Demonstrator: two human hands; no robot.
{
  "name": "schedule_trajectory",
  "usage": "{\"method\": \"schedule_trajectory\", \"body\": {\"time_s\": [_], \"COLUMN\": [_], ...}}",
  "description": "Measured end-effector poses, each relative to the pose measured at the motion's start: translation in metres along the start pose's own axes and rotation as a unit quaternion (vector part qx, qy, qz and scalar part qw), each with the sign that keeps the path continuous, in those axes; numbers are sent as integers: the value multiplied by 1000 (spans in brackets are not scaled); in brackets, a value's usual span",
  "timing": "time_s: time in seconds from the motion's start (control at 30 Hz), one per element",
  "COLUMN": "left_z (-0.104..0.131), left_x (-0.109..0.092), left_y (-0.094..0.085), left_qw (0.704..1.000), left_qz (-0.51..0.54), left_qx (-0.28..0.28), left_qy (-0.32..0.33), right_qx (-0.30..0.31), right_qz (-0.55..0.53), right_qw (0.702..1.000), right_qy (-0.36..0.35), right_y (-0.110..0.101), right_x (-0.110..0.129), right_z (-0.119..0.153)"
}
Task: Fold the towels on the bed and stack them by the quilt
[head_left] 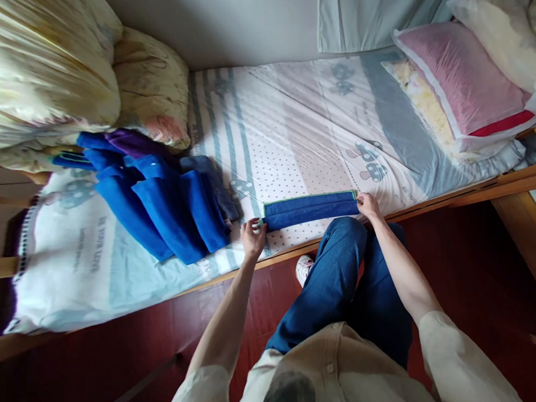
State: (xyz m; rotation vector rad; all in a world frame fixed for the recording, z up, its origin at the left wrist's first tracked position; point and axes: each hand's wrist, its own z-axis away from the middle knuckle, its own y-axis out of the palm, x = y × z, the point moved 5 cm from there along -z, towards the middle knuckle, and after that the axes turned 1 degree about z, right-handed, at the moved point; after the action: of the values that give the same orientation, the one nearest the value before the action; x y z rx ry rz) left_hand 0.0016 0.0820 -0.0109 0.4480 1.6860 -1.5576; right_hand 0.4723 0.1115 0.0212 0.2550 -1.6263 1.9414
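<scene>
A dark blue towel (311, 210) with green edging lies folded into a long strip along the front of the bed. My left hand (253, 235) pinches its left end, fingers closed around the corner. At the other end, my right hand (368, 206) grips the right edge between thumb and fingers. To the left of my left hand, several folded bright blue towels (165, 210) lie in an overlapping pile. Behind them is a purple cloth (134, 142), and a grey-blue cloth (214, 184) sits at the pile's right side.
The bed (298, 117) has a patterned sheet and a wooden front rail (460, 200). Pillows and bedding (35, 65) are heaped at the left. A pink pillow (466, 77) rests at the right. A curtain (386, 3) hangs behind. My knees are near the rail.
</scene>
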Motion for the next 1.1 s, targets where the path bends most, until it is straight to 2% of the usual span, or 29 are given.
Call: {"method": "schedule_trajectory", "body": {"time_s": [0.1, 0.2, 0.27, 0.37, 0.5, 0.67, 0.8, 0.93, 1.1], "left_z": [3, 6, 6, 5, 4, 2, -3, -7, -11], "left_x": [-9, -19, -22, -21, -15, -15, -24, -31, -32], "left_y": [-4, -1, 3, 10, 18, 26, 32, 30, 15], "left_qw": [995, 981, 972, 967, 966, 958, 961, 967, 976], "left_qz": [-9, -11, -9, -17, -46, -105, -129, -121, -51], "left_qx": [3, 74, 120, 156, 170, 186, 167, 149, 155], "left_qy": [96, 178, 203, 201, 191, 193, 181, 170, 148], "right_qx": [-28, 4, 39, 85, 116, 128, 119, 103, 89], "right_qz": [-14, -30, -32, -16, 22, 77, 91, 77, 16], "right_qw": [997, 993, 991, 989, 985, 978, 977, 984, 993], "right_qy": [-68, -115, -124, -124, -130, -147, -149, -119, -73], "right_y": [-5, -5, -3, -1, 0, 6, 12, 16, 11], "right_x": [10, 21, 26, 28, 30, 34, 38, 38, 30], "right_z": [5, 12, 16, 23, 27, 26, 24, 21, 15]}}
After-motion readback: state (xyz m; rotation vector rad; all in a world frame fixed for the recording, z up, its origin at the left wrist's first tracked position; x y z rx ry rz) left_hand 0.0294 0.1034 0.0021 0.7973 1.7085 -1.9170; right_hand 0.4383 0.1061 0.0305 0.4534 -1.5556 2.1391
